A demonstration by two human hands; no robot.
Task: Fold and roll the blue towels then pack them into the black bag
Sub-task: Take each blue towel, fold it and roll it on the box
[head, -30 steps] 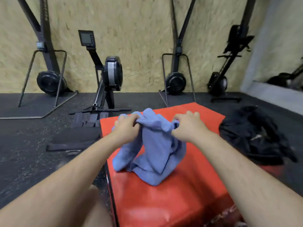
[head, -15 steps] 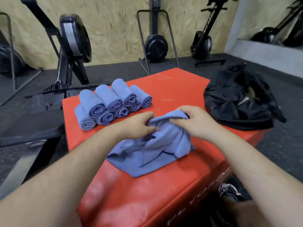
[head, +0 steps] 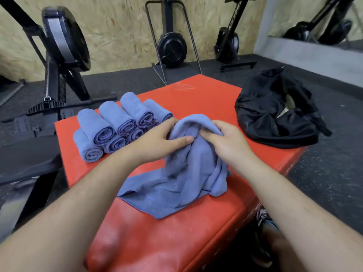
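A loose blue towel [head: 176,183] lies crumpled on the red box [head: 196,95], its top bunched up between both hands. My left hand [head: 157,140] grips the bunched part from the left, thumb pressed against the cloth. My right hand [head: 224,140] grips the same bunch from the right, fingers curled into the fold. Several rolled blue towels [head: 117,124] are stacked at the box's far left. The black bag [head: 275,114] lies slumped and partly open on the box's far right corner.
Rowing machines and other black gym equipment [head: 64,46] stand on the dark rubber floor [head: 324,173] behind and to the left of the box. A shoe [head: 265,218] shows beside the box's near right edge.
The view has shifted, bringing the rolled towels into sight. Both hands lowered the towel onto the box, then lifted its bunched top again.
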